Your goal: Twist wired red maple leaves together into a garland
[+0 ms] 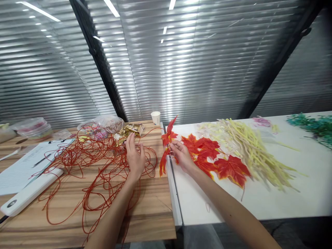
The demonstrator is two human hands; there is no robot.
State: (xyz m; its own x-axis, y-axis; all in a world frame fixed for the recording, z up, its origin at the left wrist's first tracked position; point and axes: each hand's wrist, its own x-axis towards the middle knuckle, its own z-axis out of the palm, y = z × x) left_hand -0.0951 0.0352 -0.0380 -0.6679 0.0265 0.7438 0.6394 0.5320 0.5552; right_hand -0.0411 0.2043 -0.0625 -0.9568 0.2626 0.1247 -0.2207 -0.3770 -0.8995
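Observation:
My right hand (182, 156) pinches the stem area of a red artificial maple leaf (168, 136) with yellow edges, above the seam between the two tables. The leaf is seen nearly edge-on, with lobes pointing up and down. To the left, my left hand (135, 157) has its fingers apart over a tangle of red cord (100, 155); nothing shows clearly in it. A strand of cord arcs from behind its fingers toward the held leaf. Several more red maple leaves (232, 169) lie on the white table just right of my right hand.
Yellow stems (255, 155) are piled on the white table (287, 204), with green sprigs (315, 128) farther right. On the wooden table (153, 211) are a paper cup (155, 118), gold wrappers (131, 129), plastic tubs (33, 128), a clipboard (31, 162) and a white bar-shaped device (32, 190).

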